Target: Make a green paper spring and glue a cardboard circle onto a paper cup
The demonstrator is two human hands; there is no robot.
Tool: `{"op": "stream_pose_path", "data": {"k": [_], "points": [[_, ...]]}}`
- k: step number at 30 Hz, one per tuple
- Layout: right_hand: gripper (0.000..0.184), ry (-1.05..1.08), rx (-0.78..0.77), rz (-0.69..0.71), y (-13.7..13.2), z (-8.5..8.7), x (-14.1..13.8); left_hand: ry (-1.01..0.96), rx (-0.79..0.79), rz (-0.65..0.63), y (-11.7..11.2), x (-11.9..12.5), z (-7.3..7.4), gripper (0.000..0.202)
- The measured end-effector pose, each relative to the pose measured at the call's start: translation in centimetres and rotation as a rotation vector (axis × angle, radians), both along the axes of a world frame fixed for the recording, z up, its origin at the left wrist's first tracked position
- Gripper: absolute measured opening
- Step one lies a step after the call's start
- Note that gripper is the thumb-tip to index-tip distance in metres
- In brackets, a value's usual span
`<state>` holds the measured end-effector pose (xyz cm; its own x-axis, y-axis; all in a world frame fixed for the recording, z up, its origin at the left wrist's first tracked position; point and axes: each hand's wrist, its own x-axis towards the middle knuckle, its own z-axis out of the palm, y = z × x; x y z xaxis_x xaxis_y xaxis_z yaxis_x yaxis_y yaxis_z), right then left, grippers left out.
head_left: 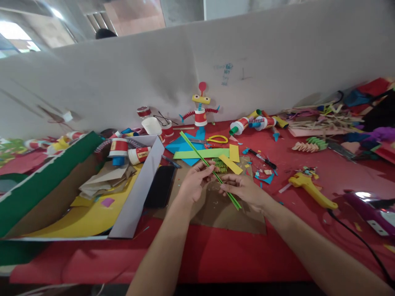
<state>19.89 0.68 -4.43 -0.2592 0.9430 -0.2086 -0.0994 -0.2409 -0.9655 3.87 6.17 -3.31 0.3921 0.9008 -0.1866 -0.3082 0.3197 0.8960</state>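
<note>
My left hand (pixel 194 183) and my right hand (pixel 243 190) both pinch a long thin green paper strip (pixel 197 154) that slants from upper left to lower right above a brown cardboard sheet (pixel 216 209). The left fingers grip it near its middle; the right fingers close on it lower down, with the strip's end poking out below. Just behind the hands lie a folded green paper spring (pixel 219 164), yellow paper strips (pixel 231 163) and a wide green strip (pixel 200 153) on blue paper (pixel 182 144).
A black phone (pixel 160 186) lies left of the hands beside an open box (pixel 135 197) of paper scraps and cups. Yellow-handled scissors (pixel 216 139), a paper-cup robot (pixel 200 111), a marker (pixel 262 158), a yellow glue gun (pixel 310 190) with cord sit on the red table.
</note>
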Motion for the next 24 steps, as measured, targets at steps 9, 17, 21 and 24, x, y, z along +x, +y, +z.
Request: {"op": "stream_pose_path", "data": {"k": [9, 17, 21, 24], "points": [[0.025, 0.035, -0.049, -0.035, 0.0, 0.4, 0.1, 0.014, 0.028, -0.018, 0.3, -0.5, 0.6, 0.026], [0.034, -0.097, 0.039, -0.070, 0.1, -0.2, -0.1, 0.009, -0.001, 0.001, 0.5, -0.5, 0.4, 0.022], [0.049, -0.313, 0.398, -0.319, -0.4, -0.1, 0.0, -0.049, -0.056, 0.070, 0.6, -0.5, 0.4, 0.019], [0.049, -0.675, 0.779, -0.337, -0.9, 0.5, 0.4, -0.085, -0.074, 0.093, 0.8, -0.6, 0.3, 0.016]]}}
